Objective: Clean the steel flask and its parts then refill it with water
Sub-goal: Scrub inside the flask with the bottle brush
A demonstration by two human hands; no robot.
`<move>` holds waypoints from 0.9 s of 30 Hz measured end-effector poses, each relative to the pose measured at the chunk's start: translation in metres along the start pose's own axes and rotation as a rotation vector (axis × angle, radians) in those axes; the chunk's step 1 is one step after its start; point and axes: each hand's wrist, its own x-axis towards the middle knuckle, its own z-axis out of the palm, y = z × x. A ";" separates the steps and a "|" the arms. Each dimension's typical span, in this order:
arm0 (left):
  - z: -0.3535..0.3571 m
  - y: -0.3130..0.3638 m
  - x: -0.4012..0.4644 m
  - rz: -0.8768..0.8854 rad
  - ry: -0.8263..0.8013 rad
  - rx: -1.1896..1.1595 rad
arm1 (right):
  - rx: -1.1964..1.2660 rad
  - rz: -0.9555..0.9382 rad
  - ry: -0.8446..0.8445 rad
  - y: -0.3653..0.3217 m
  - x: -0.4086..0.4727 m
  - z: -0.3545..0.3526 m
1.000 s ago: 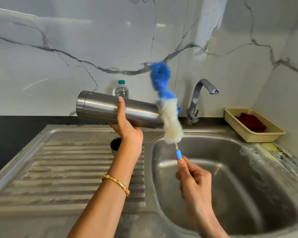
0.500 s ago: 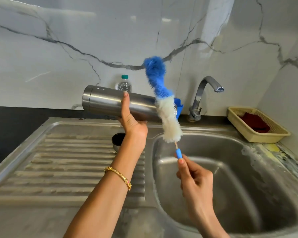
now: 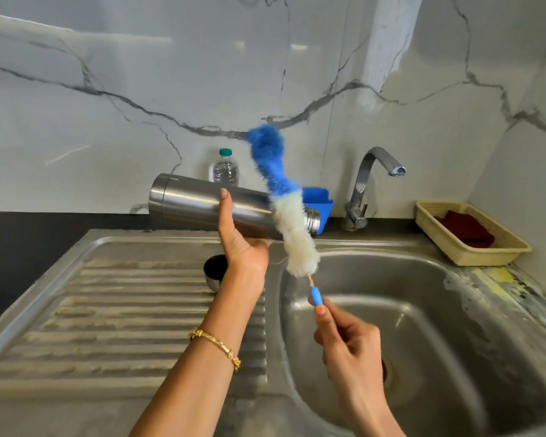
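Left hand (image 3: 243,247) gripping steel flask (image 3: 202,206) sideways; right hand (image 3: 347,339) pinching bottle brush (image 3: 292,228) upright over sink (image 3: 423,310)

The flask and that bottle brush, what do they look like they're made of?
The flask looks like brushed stainless steel: grey metal with soft streaked highlights. The bottle brush seems to have soft synthetic bristles, blue at the tip and white lower down, on a thin stem with a blue handle, probably plastic.

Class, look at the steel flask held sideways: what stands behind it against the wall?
Behind the steel flask stand a clear water bottle and a blue container. The flask hides the lower part of each.
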 end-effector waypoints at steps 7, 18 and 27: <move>0.000 0.003 0.005 0.058 0.049 0.012 | 0.004 -0.028 0.104 0.006 0.015 -0.007; 0.007 0.011 -0.003 0.054 0.049 0.056 | 0.089 0.021 0.079 0.002 0.017 -0.008; -0.001 0.008 -0.003 0.052 -0.126 -0.103 | 0.042 -0.014 0.089 -0.001 0.019 -0.009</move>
